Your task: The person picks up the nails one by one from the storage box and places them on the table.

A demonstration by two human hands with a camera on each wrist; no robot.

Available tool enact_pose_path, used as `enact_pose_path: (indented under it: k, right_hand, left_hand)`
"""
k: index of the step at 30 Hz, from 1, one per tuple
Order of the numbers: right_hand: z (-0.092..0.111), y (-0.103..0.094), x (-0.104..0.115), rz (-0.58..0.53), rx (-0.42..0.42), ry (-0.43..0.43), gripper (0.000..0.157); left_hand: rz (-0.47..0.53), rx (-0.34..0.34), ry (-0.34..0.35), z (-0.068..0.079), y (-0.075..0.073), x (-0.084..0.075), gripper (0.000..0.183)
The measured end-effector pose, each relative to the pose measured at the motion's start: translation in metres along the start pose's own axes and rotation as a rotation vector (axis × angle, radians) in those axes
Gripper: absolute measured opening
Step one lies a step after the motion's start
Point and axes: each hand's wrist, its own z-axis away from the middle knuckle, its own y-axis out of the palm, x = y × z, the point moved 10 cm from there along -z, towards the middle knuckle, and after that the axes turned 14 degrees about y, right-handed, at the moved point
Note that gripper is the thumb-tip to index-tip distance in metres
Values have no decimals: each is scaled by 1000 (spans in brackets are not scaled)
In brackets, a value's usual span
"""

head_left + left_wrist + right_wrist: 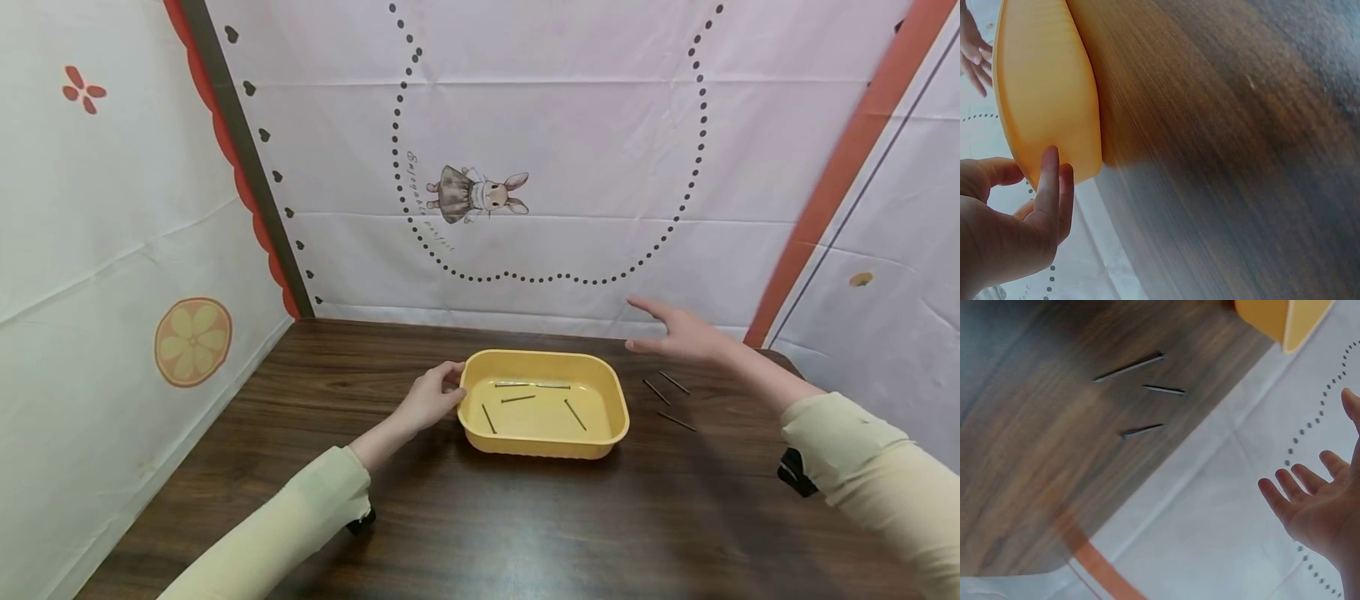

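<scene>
A yellow plastic tray point(543, 447) holds several nails point(518, 398) scattered over its bottom. My left hand point(429, 400) grips the tray's left end; in the left wrist view, fingertips point(1051, 156) press the outer wall while the thumb lies at the rim. To the right, my right hand point(686, 335) is raised above the table with thumb and fingers spread, holding nothing. Below it, three loose nails point(677, 421) lie on the wood; the right wrist view shows these nails point(1141, 430) apart from one another.
The dark wooden table point(480, 525) extends toward me from the tray. A white printed cloth point(570, 167) hangs along its back edge, with another cloth panel point(97, 250) at the left side and one at the right.
</scene>
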Motion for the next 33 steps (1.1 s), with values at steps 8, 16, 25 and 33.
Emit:
enact_pose_path:
  k: [8, 16, 25, 33]
  right_hand:
    - [-8, -9, 29, 47, 22, -64, 80]
    - [-17, -18, 59, 177, 45, -111, 76]
    - [-27, -8, 80, 233, 118, -111, 78]
    - [-31, 12, 103, 266, 179, -202, 75]
  left_hand:
    - [10, 0, -2, 0, 0, 0, 47]
    - [-2, -1, 2, -1, 0, 2, 47]
    - [4, 7, 8, -1, 0, 0, 48]
    - [3, 7, 3, 0, -1, -1, 48]
